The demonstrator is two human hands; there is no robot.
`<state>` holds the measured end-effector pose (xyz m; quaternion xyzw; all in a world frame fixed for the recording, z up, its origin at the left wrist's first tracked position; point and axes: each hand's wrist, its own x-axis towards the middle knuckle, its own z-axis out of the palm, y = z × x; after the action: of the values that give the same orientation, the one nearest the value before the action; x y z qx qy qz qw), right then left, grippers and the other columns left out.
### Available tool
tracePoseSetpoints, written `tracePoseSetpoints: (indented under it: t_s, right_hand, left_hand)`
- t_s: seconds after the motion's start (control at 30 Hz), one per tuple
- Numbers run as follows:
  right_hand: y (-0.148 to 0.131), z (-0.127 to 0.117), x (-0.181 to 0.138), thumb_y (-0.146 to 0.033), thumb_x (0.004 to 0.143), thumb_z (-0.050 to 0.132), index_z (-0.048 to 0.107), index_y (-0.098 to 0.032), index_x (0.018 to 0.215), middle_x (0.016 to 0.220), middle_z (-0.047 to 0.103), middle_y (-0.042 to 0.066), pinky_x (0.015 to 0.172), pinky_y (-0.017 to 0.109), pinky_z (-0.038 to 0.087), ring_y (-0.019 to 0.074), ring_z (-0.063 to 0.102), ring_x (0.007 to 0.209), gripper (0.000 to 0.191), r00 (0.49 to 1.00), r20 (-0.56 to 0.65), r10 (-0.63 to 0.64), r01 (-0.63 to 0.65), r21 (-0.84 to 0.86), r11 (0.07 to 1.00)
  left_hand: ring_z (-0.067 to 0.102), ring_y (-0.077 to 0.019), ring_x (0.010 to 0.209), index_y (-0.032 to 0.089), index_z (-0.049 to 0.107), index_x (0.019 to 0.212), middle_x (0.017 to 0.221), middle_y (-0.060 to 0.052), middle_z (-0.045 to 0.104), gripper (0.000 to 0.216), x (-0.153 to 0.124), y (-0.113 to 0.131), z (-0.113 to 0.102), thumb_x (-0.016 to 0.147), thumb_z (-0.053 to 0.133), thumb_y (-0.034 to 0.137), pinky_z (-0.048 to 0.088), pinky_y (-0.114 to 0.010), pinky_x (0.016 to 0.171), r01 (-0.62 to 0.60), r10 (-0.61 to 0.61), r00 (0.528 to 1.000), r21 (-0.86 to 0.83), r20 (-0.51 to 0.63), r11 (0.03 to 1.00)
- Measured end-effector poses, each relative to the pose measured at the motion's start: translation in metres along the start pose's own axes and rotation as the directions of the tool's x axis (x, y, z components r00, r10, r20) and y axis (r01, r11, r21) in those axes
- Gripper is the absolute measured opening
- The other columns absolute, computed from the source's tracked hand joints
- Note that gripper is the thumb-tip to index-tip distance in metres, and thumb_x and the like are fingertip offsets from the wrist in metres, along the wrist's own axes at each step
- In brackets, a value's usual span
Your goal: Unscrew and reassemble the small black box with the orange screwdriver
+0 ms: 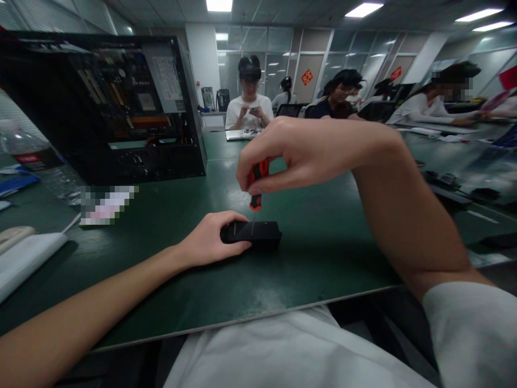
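Observation:
A black rectangular box-shaped device [267, 235] lies on the green tabletop [283, 285] in front of me. My left hand [216, 237] grips its left end, thumb along the near side and fingers over the far side. From above, my right hand [278, 156] holds a red and black screwdriver [256, 200] by its handle, wrist bent. The screwdriver stands nearly upright, and its thin shaft meets the top of the black device. Whether the tip sits in a screw is too small to make out.
An opened black computer case [161, 156] stands at the back left, a plastic bottle [52, 167] beside it. A white object [32, 261] with a cable lies at the left edge. Across the table sits a person [249, 102]; several others sit at the right.

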<state>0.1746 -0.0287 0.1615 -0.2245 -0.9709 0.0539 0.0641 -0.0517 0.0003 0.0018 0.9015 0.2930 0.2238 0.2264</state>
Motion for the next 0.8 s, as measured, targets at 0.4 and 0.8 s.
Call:
tracePoseSetpoints:
  t_s: [0.4,0.8]
  right_hand:
    - [0.017,0.006,0.003,-0.038,0.097,0.058,0.072,-0.015,0.105,0.096,0.072,0.001,0.077,0.023,0.044,0.0107,0.063,0.085,0.028,0.996,-0.079,-0.041,0.038,-0.046,0.998]
    - [0.044,0.008,0.008,-0.044,0.096,0.059,0.073,-0.014,0.109,0.094,0.073,0.005,0.069,0.024,0.04,0.011,0.06,0.076,0.036,0.994,-0.053,0.093,-0.096,-0.055,0.994]
  left_hand:
    - [0.07,-0.0218,0.09,0.017,0.07,0.112,0.102,-0.004,0.076,0.037,-0.001,-0.001,-0.001,0.083,0.075,0.04,0.052,-0.031,0.08,-0.008,0.008,1.0,0.019,0.01,1.0]
    - [0.069,-0.0244,0.105,0.016,0.066,0.121,0.117,-0.008,0.073,0.042,0.0,-0.004,-0.002,0.085,0.074,0.035,0.052,-0.034,0.093,-0.09,0.09,0.996,-0.003,0.024,0.996]
